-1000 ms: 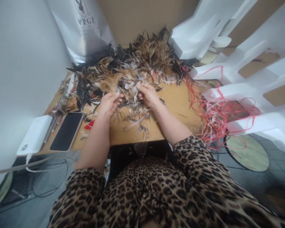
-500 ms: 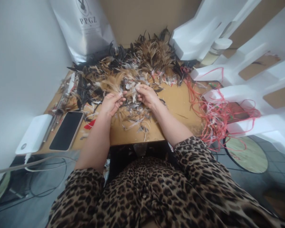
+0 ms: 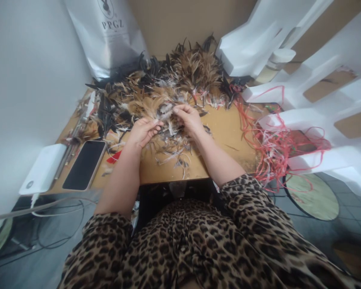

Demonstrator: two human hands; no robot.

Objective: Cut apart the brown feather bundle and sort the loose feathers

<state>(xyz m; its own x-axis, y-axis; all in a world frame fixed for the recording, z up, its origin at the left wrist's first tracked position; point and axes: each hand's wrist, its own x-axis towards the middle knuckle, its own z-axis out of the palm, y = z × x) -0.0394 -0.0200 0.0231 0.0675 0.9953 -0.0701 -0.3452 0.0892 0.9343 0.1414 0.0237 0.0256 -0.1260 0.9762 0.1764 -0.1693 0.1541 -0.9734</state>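
Observation:
My left hand (image 3: 146,130) is closed in a pinch around the base of brown feathers (image 3: 140,105) near the table's middle. A little to the right, my right hand (image 3: 188,117) pinches a pale, fluffy feather (image 3: 167,111) that stretches toward the left fingertips. Beneath both hands lie loose feather scraps (image 3: 170,140) and white quills. A large heap of brown and black feathers (image 3: 195,70) spreads behind them. The exact spot where the fingers meet the quills is too small to make out.
At the left a phone (image 3: 84,165) lies beside a white power bank (image 3: 43,170) with a cable. Red and white strings (image 3: 275,148) tangle over the right edge near white foam pieces (image 3: 321,158). A silver bag (image 3: 114,44) stands at the back, and a lidded jar (image 3: 273,62) at the back right.
My left hand has shifted slightly right, closer to my right hand. The pale feather now stretches between the fingertips, where a fluffier tuft showed before.

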